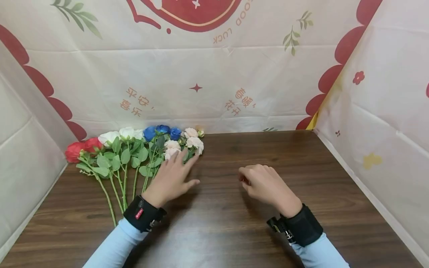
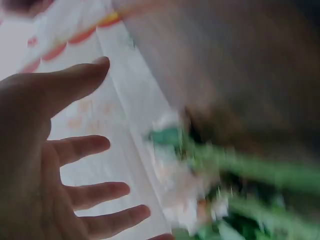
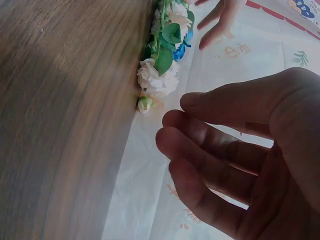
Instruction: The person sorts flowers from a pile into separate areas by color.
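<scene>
My left hand [image 1: 171, 178] is over the stems beside the pale pink flowers, fingers spread and nothing held. Pale pink flowers [image 1: 194, 144] lie at the right end of a row of artificial flowers, partly hidden by that hand. Blue roses [image 1: 162, 130], white roses [image 1: 126, 133] and red roses [image 1: 75, 152] follow toward the left, their green stems pointing to the near side. To the right, over bare wood, my right hand [image 1: 266, 186] hangs with loosely bent fingers [image 3: 200, 197] and holds nothing. The left wrist view is blurred.
The flowers lie on a dark brown wooden table [image 1: 228, 238]. A white printed cloth [image 1: 197, 67] with red scalloped edging stands behind it, and pale cloth walls [image 1: 378, 123] rise on both sides. Each wrist wears a black strap [image 1: 143, 214].
</scene>
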`<state>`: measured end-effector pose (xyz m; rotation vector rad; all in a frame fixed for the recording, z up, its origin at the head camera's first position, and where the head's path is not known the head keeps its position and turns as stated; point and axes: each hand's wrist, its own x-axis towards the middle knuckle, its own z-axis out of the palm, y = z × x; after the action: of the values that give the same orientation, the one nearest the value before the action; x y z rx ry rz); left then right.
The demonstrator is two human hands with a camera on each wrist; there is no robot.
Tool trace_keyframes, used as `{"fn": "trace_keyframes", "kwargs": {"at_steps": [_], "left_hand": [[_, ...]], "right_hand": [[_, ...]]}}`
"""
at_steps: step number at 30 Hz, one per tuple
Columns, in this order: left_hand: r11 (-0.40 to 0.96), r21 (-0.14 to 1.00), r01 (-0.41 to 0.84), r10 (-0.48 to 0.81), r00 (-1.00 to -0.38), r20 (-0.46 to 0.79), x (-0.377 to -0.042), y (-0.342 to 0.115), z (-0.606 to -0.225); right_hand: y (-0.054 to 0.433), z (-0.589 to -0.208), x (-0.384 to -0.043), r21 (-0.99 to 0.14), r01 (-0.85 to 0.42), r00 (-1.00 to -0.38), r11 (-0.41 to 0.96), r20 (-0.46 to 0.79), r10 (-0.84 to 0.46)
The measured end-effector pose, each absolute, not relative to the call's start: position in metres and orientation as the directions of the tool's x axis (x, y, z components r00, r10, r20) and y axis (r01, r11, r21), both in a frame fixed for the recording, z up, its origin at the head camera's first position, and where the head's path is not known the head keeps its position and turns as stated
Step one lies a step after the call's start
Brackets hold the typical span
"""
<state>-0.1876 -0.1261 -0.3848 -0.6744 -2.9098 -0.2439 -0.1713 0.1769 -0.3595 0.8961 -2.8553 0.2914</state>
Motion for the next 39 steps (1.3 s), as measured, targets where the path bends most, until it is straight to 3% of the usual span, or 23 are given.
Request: {"fn": "trace_keyframes", "kwargs": {"at_steps": [8, 16, 20, 29, 39], "left_hand": [[0.925, 0.190, 0.330, 0.297, -0.937, 0.181, -0.202, -0.170, -0.374], [0.917, 0.272, 0.292, 0.316, -0.948, -0.046, -0.209, -0.170, -0.379], [0.907, 0.321, 0.273, 0.317, -0.944, -0.092, -0.206, -0.165, -0.386], [0.897, 0.353, 0.267, 0.312, -0.947, -0.078, -0.202, -0.161, -0.391], [0.860, 0.359, 0.363, 0.384, -0.923, 0.013, -0.196, -0.159, -0.384]], "right_hand": [[0.178, -0.358, -0.173, -0.156, -0.562, -0.826, 0.812, 0.160, -0.541], [0.179, -0.353, -0.172, -0.158, -0.548, -0.835, 0.821, 0.152, -0.528], [0.178, -0.353, -0.172, -0.164, -0.554, -0.832, 0.817, 0.147, -0.535], [0.177, -0.355, -0.170, -0.178, -0.546, -0.838, 0.819, 0.127, -0.531], [0.181, -0.354, -0.174, -0.197, -0.536, -0.844, 0.821, 0.114, -0.524]]}}
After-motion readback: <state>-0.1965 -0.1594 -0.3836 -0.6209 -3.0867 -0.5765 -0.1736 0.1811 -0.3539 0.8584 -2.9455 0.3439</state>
